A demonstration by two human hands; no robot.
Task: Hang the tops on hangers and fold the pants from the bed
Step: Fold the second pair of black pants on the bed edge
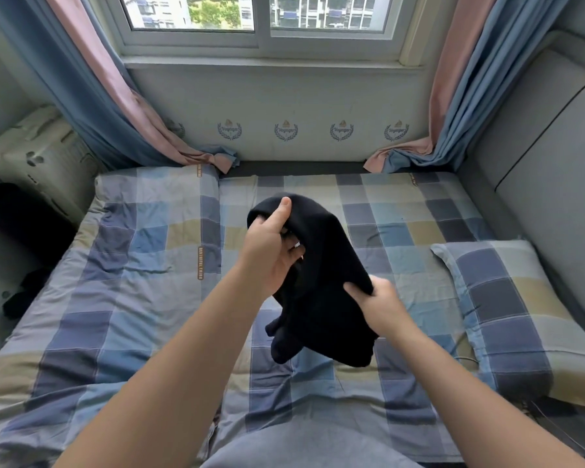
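Note:
A black garment (pixel 321 288) hangs bunched in the air above the middle of the checked bed (pixel 142 265). My left hand (pixel 271 251) grips its upper edge, thumb pointing up over the fabric, with a small white tag showing by the fingers. My right hand (pixel 375 305) pinches the garment's right side lower down. The lower part droops toward the bedcover. Whether it is a top or pants cannot be told from its folds. No hanger is in view.
A checked pillow (pixel 507 309) lies at the right of the bed beside a grey padded headboard (pixel 554 170). Blue and pink curtains (pixel 122 106) frame the window. A cardboard box (pixel 38 157) and dark items (pixel 24 295) are at the left.

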